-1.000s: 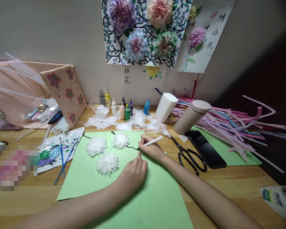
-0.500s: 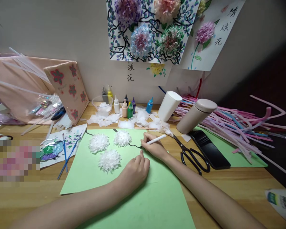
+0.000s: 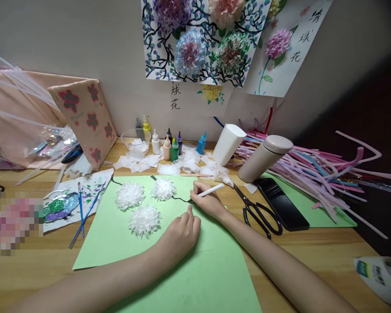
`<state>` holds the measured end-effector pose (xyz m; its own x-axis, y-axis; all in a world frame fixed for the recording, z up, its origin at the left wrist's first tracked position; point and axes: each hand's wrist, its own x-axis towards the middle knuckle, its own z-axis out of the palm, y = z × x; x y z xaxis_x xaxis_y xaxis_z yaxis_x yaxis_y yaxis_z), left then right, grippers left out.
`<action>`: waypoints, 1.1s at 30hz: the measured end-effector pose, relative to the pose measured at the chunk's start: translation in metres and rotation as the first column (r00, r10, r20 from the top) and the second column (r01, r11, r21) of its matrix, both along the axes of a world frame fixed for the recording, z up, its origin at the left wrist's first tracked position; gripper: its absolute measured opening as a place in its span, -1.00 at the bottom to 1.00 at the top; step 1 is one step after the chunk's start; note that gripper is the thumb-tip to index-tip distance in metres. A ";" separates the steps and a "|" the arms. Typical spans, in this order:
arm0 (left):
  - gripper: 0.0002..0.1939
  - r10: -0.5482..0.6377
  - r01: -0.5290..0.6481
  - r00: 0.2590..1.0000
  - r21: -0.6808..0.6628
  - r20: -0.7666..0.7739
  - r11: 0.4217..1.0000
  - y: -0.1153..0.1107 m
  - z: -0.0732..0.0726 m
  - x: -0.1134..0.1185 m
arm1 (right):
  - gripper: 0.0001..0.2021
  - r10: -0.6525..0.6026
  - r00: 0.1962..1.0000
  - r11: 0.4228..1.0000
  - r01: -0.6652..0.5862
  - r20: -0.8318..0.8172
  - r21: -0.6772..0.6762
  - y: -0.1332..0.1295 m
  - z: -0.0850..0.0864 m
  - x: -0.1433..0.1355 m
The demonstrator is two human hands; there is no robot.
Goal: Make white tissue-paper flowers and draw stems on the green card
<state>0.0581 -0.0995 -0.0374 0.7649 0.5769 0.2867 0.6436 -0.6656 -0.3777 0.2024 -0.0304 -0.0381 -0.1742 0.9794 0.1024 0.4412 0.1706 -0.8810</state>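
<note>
A green sheet (image 3: 215, 265) lies on the wooden table, with three fluffy white paper flowers (image 3: 145, 220) on its left part. Dark lines run from the flowers, one of them (image 3: 181, 199) reaching toward my right hand. My right hand (image 3: 208, 201) is closed on a white pen (image 3: 211, 190), its tip side hidden by the fingers at the sheet's upper edge. My left hand (image 3: 182, 232) rests on the sheet just below, fingers curled and the index finger pointing at the dark line; whether anything is under those fingers is hidden.
Black scissors (image 3: 259, 211), a phone (image 3: 283, 204) and a tumbler (image 3: 263, 158) stand or lie to the right. Paint bottles (image 3: 174, 151) and white paper scraps (image 3: 137, 161) line the back. Two brushes (image 3: 82, 213) and a palette (image 3: 60, 206) are at the left.
The whole view has shifted slightly, so things appear a little further left. Both hands keep nearly the same place on the sheet, and the pen is still held.
</note>
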 end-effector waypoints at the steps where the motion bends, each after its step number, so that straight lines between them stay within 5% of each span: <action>1: -0.86 -0.003 0.003 1.000 -0.007 0.004 1.000 0.000 0.000 0.000 | -0.78 0.002 1.000 1.000 -0.002 0.004 -0.005 0.000 0.001 0.000; 33: -0.85 -0.016 0.017 1.000 -0.005 0.020 1.000 0.002 0.000 0.000 | -0.78 0.028 1.000 1.000 -0.028 0.000 0.009 0.001 0.000 0.003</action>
<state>0.0579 -0.0980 -0.0376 0.7685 0.5656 0.2991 0.6398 -0.6779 -0.3619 0.2056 -0.0290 -0.0378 -0.2017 0.9731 0.1116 0.4359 0.1912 -0.8795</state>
